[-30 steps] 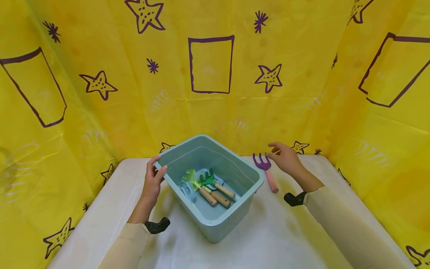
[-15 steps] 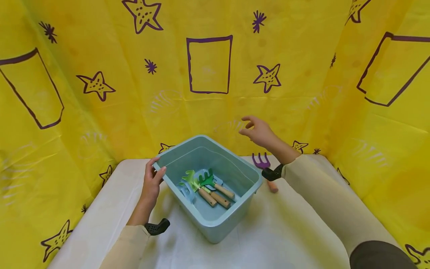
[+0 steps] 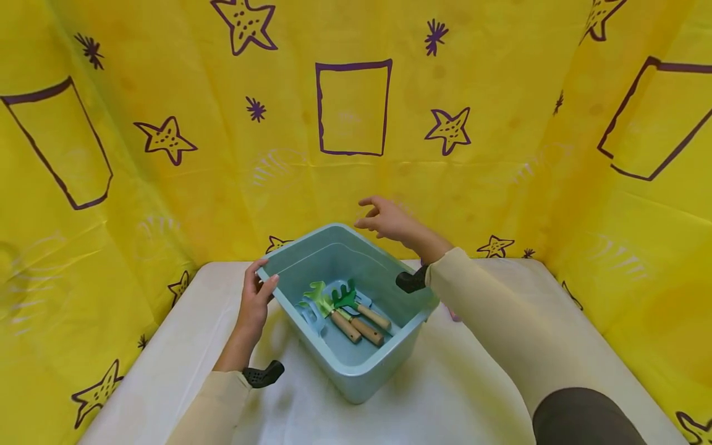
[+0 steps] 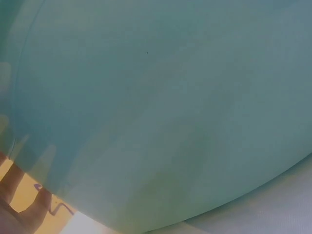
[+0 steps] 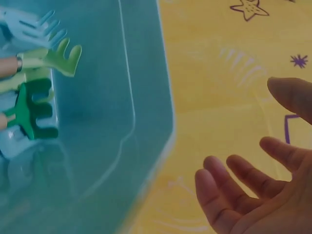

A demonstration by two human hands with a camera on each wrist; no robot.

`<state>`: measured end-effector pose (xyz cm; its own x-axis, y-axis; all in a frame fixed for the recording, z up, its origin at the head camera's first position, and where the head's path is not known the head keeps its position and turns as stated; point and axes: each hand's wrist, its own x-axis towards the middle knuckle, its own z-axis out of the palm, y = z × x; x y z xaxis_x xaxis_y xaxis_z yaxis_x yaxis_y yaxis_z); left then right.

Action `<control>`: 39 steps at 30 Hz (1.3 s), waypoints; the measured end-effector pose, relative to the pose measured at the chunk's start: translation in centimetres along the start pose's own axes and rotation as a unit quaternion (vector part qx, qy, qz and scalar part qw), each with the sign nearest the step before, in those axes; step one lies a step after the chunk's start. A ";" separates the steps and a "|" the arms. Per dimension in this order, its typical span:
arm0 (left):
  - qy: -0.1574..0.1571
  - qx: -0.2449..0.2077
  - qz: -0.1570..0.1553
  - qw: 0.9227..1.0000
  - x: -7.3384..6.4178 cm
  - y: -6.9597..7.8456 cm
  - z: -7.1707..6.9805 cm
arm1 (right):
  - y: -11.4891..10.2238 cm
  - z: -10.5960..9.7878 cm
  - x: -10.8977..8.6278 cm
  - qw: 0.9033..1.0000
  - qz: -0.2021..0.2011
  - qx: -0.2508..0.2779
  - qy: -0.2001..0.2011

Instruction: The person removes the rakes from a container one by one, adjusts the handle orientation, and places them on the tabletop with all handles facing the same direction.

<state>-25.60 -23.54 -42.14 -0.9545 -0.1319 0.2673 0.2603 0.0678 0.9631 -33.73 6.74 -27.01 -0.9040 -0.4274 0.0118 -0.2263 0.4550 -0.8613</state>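
The pale-blue rectangular plastic tub (image 3: 384, 371), on the white table (image 3: 456, 386), is gripped by the left hand (image 3: 254, 306); the right hand (image 3: 389, 220) is held wide, empty. The tub could be tipped if snagged by the beige right sleeve (image 3: 489, 309).

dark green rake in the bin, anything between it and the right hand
In the right wrist view, the bin wall lies between the dark green rake and the right hand. In the head view, nothing visible covers the rake.
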 end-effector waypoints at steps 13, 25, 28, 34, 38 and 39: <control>0.009 -0.004 -0.005 1.000 0.2 -0.5 0.0 | 0.3 4.6 2.1 0.997 0.014 0.029 -0.066; 0.008 -0.001 0.007 1.000 0.0 -0.3 0.3 | 2.2 6.8 2.8 0.989 0.037 0.096 -0.106; 0.010 -0.009 0.013 1.000 0.0 -0.3 0.2 | 2.9 7.4 2.8 0.984 0.051 0.111 -0.131; 0.006 -0.019 0.002 1.000 0.0 0.2 0.3 | 4.2 8.4 2.8 0.975 0.067 0.093 -0.188; 0.008 -0.004 -0.005 1.000 -0.3 0.7 0.4 | 4.5 9.2 2.8 0.964 0.083 0.067 -0.242; 0.009 -0.005 -0.003 1.000 -0.3 0.6 0.3 | 4.6 9.4 2.7 0.962 0.089 0.061 -0.251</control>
<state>-25.21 -23.15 -41.69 -0.9530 -0.1507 0.2627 0.2568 0.0582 0.9647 -33.83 0.32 -35.69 -0.6284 -0.6888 -0.3615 -0.0131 0.4739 -0.8805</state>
